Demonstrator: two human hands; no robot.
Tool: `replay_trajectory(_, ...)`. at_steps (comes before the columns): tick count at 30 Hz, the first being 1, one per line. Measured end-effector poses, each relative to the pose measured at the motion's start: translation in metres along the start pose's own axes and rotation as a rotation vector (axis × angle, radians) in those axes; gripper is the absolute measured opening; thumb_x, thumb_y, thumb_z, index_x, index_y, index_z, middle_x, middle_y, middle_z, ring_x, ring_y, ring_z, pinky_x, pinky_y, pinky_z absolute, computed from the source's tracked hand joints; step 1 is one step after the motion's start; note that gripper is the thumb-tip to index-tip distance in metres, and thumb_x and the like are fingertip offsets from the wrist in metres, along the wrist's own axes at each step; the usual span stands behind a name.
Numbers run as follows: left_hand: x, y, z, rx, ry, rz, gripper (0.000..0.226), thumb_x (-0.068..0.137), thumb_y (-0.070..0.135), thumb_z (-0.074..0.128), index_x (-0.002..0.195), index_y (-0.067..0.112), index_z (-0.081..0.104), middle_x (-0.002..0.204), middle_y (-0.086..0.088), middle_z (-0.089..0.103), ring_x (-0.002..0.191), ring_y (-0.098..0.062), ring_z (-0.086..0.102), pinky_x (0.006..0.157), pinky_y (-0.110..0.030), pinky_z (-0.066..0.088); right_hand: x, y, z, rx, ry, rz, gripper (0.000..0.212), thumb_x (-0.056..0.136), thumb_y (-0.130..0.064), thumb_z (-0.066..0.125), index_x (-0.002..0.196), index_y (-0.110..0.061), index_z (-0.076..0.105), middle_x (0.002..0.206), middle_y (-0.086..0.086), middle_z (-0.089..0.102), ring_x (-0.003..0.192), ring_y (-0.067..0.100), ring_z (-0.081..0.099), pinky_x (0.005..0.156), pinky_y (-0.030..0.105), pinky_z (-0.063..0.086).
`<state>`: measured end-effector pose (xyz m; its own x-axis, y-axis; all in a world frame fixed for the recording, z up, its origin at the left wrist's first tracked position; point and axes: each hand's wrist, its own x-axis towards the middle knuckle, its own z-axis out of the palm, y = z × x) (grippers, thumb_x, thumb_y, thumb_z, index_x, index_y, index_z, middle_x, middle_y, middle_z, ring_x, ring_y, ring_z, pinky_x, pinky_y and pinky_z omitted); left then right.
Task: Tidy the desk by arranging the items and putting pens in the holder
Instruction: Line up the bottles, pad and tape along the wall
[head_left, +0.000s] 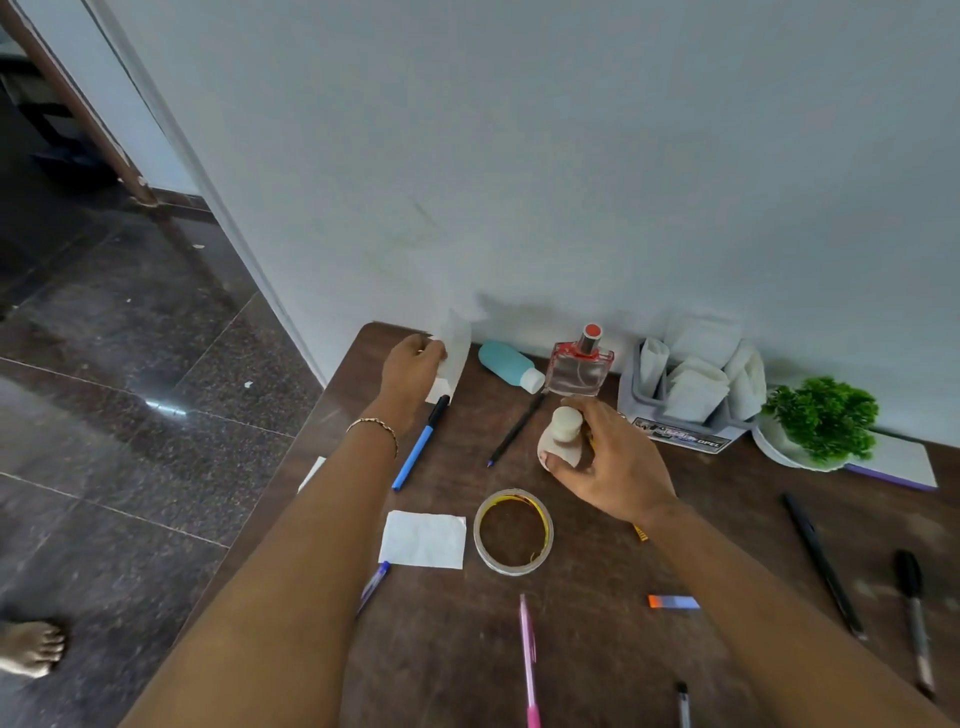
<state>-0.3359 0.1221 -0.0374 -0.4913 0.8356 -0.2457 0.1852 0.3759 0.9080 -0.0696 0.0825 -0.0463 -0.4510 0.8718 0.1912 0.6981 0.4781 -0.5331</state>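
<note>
Brown desk (597, 649) under outstretched arms (311, 545): left hand (410, 374) with pinched paper slip (457, 343), right hand (618, 467) with gripped cream bottle (563, 431).

Blue pen (418, 447), pink pen (528, 662) lie flat on desk (597, 649), outside grey holder (691, 439).

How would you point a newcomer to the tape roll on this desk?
Start at the brown wooden desk against the white wall. Near its middle, right of a white paper rectangle, lies the flat roll of clear tape. It is the only ring, yellow-lined inside.
</note>
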Motion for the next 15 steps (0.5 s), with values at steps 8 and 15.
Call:
replay_trajectory(8, -0.012, 0.020, -0.011, -0.459, -0.083, -0.148, 0.008, 0.085, 0.010, 0.049, 0.077, 0.009, 0.052, 0.084, -0.015, 0.053, 0.076, -0.030, 0.057, 0.073, -0.042, 0.054, 0.005, -0.001, 0.001, 0.025, -0.043, 0.060, 0.057, 0.079, -0.050, 0.066, 0.128, -0.029, 0.042, 0.114, -0.009, 0.061, 0.097, 0.012, 0.059, 0.079, 0.033, 0.052)
replay_trajectory(15, -0.030, 0.026, -0.009, -0.481, -0.146, -0.181, 0.016, 0.091, 0.012, 0.041, 0.099, 0.004, 0.052, 0.096, -0.018, 0.059, 0.081, -0.033, 0.061, 0.083, -0.047, 0.053, 0.007, 0.003, 0.012, 0.022, -0.143, 0.088, 0.047, 0.083, -0.023, 0.068, 0.125, -0.024, 0.048, 0.097, -0.009, 0.063, 0.086, 0.010, 0.060, 0.079, 0.034, 0.054)
